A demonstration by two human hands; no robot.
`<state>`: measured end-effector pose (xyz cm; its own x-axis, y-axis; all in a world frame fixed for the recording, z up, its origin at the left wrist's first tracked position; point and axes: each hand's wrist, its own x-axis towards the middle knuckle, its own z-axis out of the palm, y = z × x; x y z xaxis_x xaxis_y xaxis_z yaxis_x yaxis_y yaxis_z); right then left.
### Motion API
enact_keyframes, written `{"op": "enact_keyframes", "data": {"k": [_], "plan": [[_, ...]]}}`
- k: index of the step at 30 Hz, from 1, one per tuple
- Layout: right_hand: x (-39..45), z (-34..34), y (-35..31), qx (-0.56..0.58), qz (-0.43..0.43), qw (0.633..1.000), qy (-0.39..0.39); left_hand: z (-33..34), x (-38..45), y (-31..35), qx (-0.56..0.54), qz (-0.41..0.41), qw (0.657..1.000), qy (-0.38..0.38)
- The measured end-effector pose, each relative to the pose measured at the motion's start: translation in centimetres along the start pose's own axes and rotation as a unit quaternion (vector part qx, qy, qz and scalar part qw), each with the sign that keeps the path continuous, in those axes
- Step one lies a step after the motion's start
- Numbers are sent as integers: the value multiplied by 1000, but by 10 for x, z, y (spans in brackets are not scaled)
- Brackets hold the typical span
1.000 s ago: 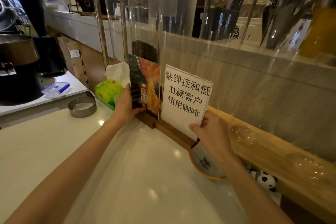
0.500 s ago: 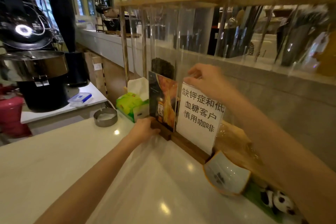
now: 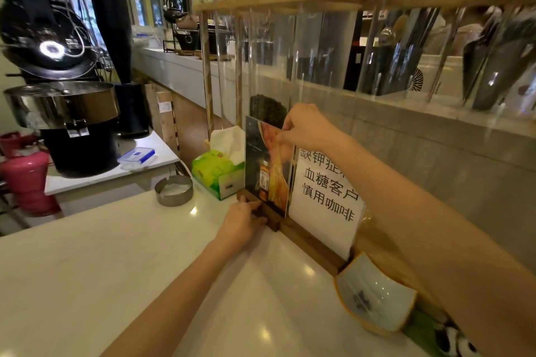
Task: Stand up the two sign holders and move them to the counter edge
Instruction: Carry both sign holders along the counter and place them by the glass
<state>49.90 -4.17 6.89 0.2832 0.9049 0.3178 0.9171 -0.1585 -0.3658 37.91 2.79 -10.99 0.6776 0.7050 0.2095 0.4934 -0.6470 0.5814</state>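
Two sign holders stand upright side by side at the far edge of the white counter (image 3: 116, 269). The left sign holder (image 3: 265, 171) shows a dark and orange bottle picture on a wooden base. The right sign holder (image 3: 327, 197) carries a white sheet with black characters on a longer wooden base. My left hand (image 3: 242, 222) grips the wooden base of the picture sign at its near left corner. My right hand (image 3: 304, 127) pinches the top edge of the picture sign, and its forearm crosses in front of the white sign's upper right part.
A green tissue box (image 3: 216, 172) and a round metal ashtray (image 3: 174, 190) sit left of the signs. A white and orange dish (image 3: 374, 298) leans at the right by the wooden ledge. A clear panel rack rises behind. A black roasting machine (image 3: 61, 95) stands at left.
My right hand went from the white sign's lower edge up to its top, then left onto the picture sign's top edge. My left hand dropped from the picture sign's side to its wooden base.
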Motion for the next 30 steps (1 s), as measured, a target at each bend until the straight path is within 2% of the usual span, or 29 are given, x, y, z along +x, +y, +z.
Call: {"op": "enact_keyframes", "data": {"k": [9, 18, 22, 30], "plan": [[0, 2, 4, 26, 5, 1000, 5, 5, 6, 2, 3, -2, 1000, -6], [-1, 3, 3, 3, -9, 1000, 21, 10, 7, 0, 7, 7, 1000, 0], [-6, -4, 2, 3, 15, 1000, -5, 9, 4, 3, 18, 13, 1000, -11], [-47, -33, 23, -28, 53, 998, -31, 10, -17, 21, 90, 138, 986, 7]]}}
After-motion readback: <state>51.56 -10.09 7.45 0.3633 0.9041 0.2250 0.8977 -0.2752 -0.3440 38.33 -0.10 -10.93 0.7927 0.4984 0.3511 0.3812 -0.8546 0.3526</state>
